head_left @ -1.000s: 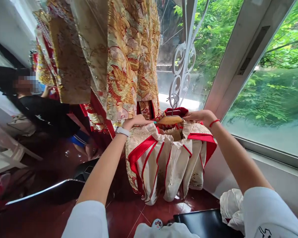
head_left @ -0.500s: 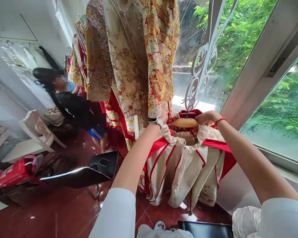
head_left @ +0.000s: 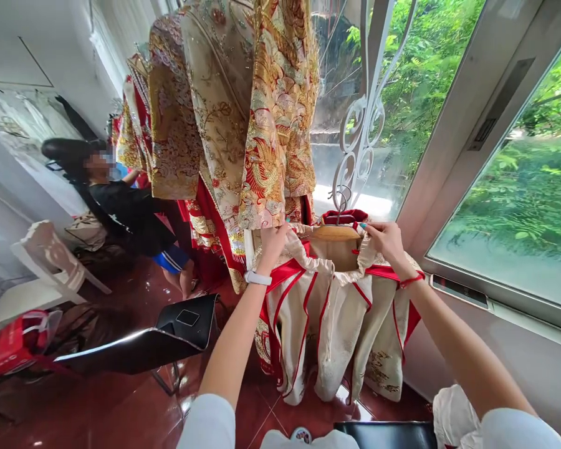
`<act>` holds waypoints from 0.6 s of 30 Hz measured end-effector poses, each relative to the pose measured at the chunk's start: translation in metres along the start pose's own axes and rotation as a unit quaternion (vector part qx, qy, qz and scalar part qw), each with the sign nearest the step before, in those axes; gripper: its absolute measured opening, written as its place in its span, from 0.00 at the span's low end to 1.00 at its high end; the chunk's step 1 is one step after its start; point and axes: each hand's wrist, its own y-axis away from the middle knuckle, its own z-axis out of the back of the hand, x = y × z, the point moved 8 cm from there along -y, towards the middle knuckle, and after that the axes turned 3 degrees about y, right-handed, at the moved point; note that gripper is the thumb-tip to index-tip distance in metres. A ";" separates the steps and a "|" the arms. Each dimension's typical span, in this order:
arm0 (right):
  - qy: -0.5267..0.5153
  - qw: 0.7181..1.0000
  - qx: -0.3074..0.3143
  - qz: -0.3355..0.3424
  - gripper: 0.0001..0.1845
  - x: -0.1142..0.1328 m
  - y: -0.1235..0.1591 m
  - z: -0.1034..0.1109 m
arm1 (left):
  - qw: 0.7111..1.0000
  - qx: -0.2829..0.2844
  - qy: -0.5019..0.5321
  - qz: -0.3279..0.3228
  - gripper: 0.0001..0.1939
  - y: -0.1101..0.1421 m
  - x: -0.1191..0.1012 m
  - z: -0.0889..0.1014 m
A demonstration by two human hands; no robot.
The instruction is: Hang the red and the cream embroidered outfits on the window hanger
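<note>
A cream skirt (head_left: 339,330) with red piping and a gathered waistband hangs in front of me, its waist spread wide. My left hand (head_left: 273,244) is closed on the left side of the waistband, below a gold embroidered sleeve. At the right side, my right hand (head_left: 387,242) pinches the waistband between thumb and fingers. Between my hands, a wooden hanger (head_left: 337,232) lies at the waist opening, its metal hook up by the white scrolled ironwork (head_left: 355,143). Red cloth (head_left: 343,216) shows behind the hanger.
Gold embroidered jackets (head_left: 266,125) hang close on the left. A window (head_left: 509,199) with a sill holding a phone (head_left: 459,291) is on the right. A black chair (head_left: 168,330) carries another phone (head_left: 187,318). Farther left, a person (head_left: 126,206) stands at hanging garments.
My view has shifted, so things sit farther left. My right hand's fingers have shifted to a pinch at the waistband, and my left hand shows more fully beneath the sleeve.
</note>
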 end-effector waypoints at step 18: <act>0.055 0.975 -0.148 0.156 0.16 0.060 0.080 -0.006 | 0.986 -0.044 -0.151 -0.053 0.16 0.078 -0.001 -0.010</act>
